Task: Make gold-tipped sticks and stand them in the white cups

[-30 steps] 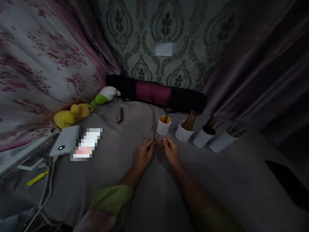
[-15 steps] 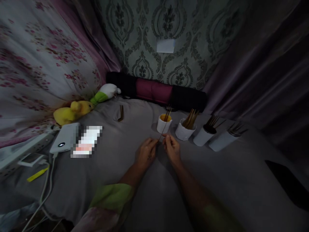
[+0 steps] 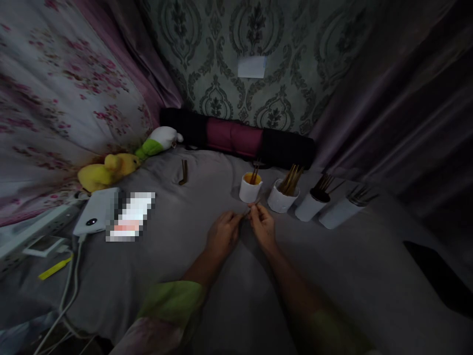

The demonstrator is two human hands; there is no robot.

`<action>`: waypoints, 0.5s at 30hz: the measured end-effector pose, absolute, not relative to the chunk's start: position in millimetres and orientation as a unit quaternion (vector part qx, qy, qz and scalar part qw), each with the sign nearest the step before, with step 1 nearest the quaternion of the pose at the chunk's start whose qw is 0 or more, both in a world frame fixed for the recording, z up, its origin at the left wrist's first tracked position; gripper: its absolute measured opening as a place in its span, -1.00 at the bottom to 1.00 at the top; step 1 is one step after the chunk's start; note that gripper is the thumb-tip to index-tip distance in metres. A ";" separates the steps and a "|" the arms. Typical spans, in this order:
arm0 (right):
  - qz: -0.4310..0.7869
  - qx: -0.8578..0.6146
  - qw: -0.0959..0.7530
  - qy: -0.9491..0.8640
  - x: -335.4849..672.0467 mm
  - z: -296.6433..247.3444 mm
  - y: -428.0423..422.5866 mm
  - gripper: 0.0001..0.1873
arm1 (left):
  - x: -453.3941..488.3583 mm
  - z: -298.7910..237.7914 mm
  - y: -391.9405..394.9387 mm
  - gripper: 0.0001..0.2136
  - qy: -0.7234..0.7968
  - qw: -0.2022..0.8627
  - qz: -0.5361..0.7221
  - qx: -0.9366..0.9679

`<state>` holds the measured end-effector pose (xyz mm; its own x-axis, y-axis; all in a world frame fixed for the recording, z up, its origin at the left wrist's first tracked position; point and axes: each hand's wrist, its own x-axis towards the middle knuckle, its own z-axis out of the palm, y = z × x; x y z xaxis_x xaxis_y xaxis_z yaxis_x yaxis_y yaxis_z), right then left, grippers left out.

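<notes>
My left hand (image 3: 223, 232) is closed, its thumb and fingertips pinched on one end of a thin dark stick (image 3: 246, 213). My right hand (image 3: 263, 226) pinches the same stick close by, so only a short piece shows between the fingertips. Both hands hover low over the grey sheet, just in front of a white cup (image 3: 250, 193) with a yellow inside and a few thin sticks standing in it. Right of that cup stands a wider white cup (image 3: 281, 203) full of yellowish sticks.
Farther right are two taller white containers (image 3: 307, 212) (image 3: 334, 217) of darker sticks. Some short brown sticks (image 3: 184, 172) lie at the back left. A power bank (image 3: 96, 212), a blurred-out phone-like screen (image 3: 131, 216) and plush toys (image 3: 107, 172) are leftward; a dark flat object (image 3: 438, 276) lies right.
The stick pointed up toward the yellow-lined cup and showed a long length; now it lies lower between my fingertips. My right fingers have shifted slightly on it. The view moved a little.
</notes>
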<state>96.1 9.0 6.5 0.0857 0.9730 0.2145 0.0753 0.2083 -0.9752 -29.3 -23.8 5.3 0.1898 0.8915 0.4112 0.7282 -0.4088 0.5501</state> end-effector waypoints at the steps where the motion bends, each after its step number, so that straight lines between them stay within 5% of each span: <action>1: 0.400 -0.485 0.555 -0.545 96.4 5.7 9.4 -0.63 | -29.4 5.2 -23.7 -0.68 0.530 0.116 0.349 0.764; 15: 0.371 -0.505 0.544 -0.558 97.6 -0.4 12.7 -0.64 | -28.7 -1.1 -19.6 -0.75 0.515 0.164 0.415 0.733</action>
<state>97.6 12.7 -0.4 0.1006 0.9673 0.2328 0.1596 0.2152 -0.9634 -28.7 -19.6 -1.1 0.1269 0.8897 0.4386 0.6178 -0.4168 0.6667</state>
